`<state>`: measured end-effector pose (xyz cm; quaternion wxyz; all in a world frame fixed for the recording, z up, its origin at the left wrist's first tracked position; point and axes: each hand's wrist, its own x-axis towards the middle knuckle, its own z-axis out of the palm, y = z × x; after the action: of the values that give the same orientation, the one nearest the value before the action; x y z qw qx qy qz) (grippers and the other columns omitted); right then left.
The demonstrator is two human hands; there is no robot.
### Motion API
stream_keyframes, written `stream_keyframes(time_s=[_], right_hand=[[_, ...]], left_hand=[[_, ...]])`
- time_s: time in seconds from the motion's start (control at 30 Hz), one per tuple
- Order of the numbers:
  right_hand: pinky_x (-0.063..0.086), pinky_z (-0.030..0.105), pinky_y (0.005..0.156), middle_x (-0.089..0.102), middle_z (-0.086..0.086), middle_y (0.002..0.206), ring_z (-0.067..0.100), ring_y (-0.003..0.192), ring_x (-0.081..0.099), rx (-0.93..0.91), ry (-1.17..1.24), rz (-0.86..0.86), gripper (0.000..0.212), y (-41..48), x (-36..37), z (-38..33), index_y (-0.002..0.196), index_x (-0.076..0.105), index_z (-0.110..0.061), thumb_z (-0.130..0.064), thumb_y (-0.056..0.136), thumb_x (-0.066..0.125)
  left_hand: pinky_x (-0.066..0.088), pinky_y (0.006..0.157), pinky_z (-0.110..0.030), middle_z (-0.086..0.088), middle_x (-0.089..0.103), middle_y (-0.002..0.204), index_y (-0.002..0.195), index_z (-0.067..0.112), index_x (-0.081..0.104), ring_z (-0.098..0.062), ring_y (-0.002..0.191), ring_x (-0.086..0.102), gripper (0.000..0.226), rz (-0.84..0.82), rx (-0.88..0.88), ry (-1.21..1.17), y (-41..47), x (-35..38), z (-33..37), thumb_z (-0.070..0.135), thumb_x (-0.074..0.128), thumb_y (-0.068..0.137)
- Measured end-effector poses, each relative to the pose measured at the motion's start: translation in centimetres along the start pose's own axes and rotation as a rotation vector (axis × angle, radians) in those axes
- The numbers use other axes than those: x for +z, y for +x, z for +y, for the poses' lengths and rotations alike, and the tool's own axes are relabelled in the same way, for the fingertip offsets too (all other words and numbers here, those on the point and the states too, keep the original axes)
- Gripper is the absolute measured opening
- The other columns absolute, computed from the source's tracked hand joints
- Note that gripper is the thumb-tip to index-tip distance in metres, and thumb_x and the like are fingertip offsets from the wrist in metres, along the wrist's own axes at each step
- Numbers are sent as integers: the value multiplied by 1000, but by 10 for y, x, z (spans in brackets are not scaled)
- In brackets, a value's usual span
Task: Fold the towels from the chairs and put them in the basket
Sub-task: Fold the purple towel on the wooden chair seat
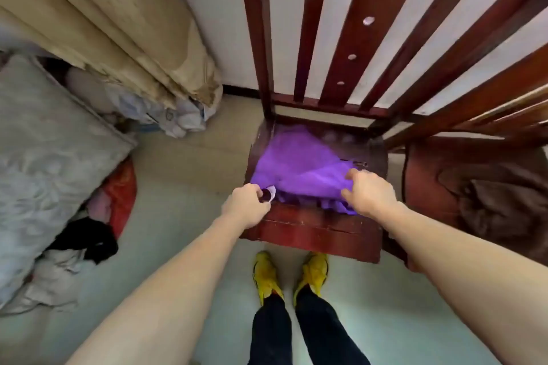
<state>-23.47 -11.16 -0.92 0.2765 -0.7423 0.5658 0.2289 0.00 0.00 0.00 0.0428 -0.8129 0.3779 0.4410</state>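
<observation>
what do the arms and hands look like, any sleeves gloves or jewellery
No sleeves show: the left forearm and right forearm are bare to the frame's edge. The left hand and right hand wear no gloves, and no watch, bracelet or ring is visible.

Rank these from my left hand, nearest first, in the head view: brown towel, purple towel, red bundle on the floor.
1. purple towel: on the seat, its corner in the left hand.
2. red bundle: floor, left.
3. brown towel: next chair, far right.
</observation>
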Motion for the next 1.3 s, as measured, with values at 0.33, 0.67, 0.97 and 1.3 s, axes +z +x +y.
stream_keyframes(time_s=[0.33,0.67,0.97,1.3], right_hand=[[47,37,79,68,3,100,32,100,62,33,355,84,50,46,98,36,131,51,-28,-24,83,66],[40,33,70,65,4,88,28,84,56,328,553,309,15,4,84,73,74,61,-19,-31,83,58],[34,30,73,56,-5,77,22,84,53,364,1010,530,15,17,37,57,82,56,-12,-21,91,48],[42,44,95,43,8,143,31,128,41,6,164,183,71,21,84,62,142,36,-26,-26,77,65]], left_hand=[[58,72,-39,-20,66,101,128,9,50,-31,84,68,49,166,-188,-757,105,81,11,14,68,84],[26,48,-30,4,36,50,53,18,35,-19,51,34,39,230,-131,-503,67,89,5,17,66,77],[44,71,-39,-9,56,92,86,17,51,-23,81,53,25,123,-257,-1203,49,66,43,26,74,80],[55,80,-49,-17,66,104,110,3,55,-27,80,65,47,162,-293,-1388,72,49,44,21,81,76]])
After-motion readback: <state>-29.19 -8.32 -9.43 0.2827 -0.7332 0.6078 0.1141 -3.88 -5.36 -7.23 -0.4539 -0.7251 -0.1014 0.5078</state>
